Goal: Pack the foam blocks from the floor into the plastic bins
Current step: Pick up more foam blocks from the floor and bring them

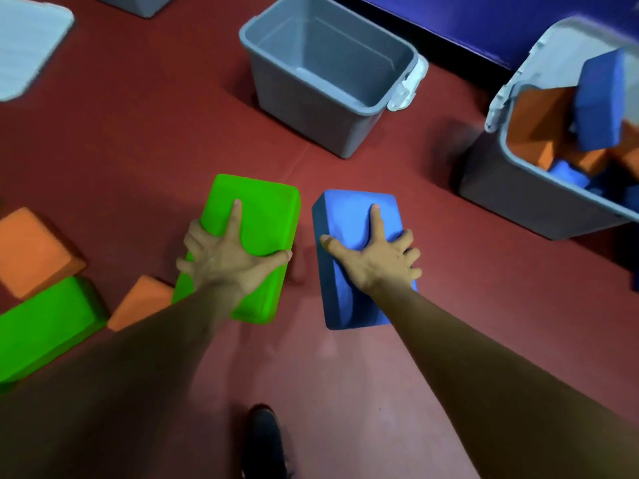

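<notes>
My left hand (231, 257) grips a green foam block (259, 216) from above, thumb on its right side and fingers curled over its left edge. My right hand (375, 259) grips a blue foam block (349, 216) the same way, thumb on the left, fingers over the right edge. Both blocks are side by side above the red floor. An empty grey plastic bin (311, 108) stands just beyond them. At the right a second grey bin (518, 198) holds orange and blue blocks.
On the floor at the left lie a green block (45, 330) and two orange blocks (31, 250) (141, 305). A grey lid (27, 43) lies at the top left. A blue wall (484, 19) runs behind the bins. My dark shoe (264, 440) shows at the bottom.
</notes>
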Motion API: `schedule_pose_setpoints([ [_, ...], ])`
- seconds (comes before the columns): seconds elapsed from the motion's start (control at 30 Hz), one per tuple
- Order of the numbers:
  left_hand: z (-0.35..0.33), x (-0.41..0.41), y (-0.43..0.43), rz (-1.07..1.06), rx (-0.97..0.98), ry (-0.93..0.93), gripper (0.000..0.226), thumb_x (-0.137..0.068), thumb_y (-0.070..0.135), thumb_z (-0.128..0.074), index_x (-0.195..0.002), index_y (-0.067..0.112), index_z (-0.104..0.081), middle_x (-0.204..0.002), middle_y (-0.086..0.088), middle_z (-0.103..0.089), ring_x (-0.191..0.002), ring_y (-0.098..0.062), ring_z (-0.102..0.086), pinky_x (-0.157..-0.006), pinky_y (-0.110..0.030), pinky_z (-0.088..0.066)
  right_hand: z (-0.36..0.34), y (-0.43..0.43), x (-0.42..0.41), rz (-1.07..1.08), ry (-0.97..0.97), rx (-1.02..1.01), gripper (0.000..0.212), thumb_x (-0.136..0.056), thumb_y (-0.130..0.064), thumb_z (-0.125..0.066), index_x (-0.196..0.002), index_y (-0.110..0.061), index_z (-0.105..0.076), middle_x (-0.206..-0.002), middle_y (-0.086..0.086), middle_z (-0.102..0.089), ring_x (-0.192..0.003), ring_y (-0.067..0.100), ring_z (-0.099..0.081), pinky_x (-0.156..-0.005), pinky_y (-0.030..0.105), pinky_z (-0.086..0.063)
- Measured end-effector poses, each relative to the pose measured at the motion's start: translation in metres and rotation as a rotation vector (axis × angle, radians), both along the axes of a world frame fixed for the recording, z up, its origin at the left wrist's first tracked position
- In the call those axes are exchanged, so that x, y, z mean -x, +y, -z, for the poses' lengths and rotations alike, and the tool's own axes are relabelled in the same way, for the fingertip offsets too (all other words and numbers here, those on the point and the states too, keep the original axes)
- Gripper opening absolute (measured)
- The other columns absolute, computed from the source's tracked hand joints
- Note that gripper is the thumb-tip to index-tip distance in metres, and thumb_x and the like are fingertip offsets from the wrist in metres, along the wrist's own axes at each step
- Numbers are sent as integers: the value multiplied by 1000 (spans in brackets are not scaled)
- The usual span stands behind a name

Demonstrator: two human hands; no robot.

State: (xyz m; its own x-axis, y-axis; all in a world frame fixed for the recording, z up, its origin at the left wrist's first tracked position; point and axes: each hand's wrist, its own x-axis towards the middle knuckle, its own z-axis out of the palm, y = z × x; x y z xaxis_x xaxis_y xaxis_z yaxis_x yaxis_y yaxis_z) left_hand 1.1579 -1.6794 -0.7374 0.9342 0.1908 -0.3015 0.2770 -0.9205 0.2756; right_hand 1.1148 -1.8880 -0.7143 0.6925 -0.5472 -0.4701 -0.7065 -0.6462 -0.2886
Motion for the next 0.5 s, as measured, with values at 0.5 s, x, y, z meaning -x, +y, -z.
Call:
schedule_pose_setpoints([
  [0.5,-20,-314,-158,16,-38,-65,127,-44,97,-60,-152,57,-5,-155,-23,-16,-143,-38,-22,-109,-66,-26,-1,-150,-283,251,-44,-212,112,-63,-98,-48,-154,-59,3,-159,12,-19,-137,40,-29,-113,59,-25],
])
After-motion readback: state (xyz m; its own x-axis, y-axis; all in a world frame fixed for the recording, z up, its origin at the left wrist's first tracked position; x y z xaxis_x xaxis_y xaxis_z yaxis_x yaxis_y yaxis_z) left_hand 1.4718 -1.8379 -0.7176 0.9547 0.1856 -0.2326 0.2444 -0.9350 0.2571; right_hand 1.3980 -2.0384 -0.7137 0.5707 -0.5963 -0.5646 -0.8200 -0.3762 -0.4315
